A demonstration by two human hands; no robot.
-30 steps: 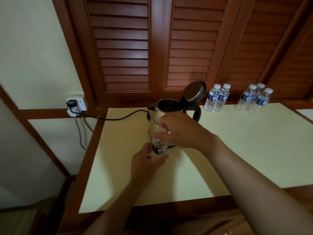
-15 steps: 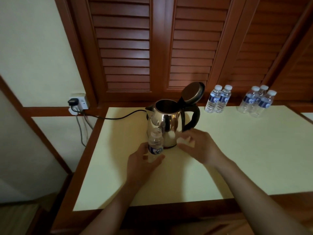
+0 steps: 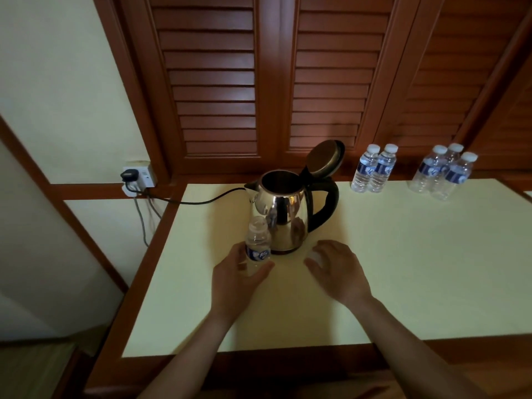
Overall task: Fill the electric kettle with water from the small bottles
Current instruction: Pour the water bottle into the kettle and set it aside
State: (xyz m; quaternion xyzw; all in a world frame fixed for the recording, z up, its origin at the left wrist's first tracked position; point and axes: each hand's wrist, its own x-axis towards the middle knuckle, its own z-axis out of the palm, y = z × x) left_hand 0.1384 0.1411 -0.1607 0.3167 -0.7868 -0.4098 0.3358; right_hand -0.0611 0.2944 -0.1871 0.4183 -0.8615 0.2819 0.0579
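A shiny steel electric kettle (image 3: pixel 285 208) with a black handle stands on the cream table (image 3: pixel 403 269), its lid (image 3: pixel 325 159) flipped up and open. Just in front of it, a small clear water bottle (image 3: pixel 257 246) with a blue label stands upright with no cap on. My left hand (image 3: pixel 236 280) grips its lower part. My right hand (image 3: pixel 342 272) is low over the table to the right of the kettle's base, thumb and fingers pinching a pale bottle cap (image 3: pixel 315 257) that is only faintly visible.
Two capped bottles (image 3: pixel 374 171) stand at the table's back edge, and three more (image 3: pixel 443 174) further right. The kettle's black cord (image 3: pixel 195 201) runs left to a wall socket (image 3: pixel 138 177). Wooden louvred doors rise behind the table.
My right hand has taken the cap off the bottle's top and moved down and right to the table beside the kettle. The left hand has kept its hold on the bottle.
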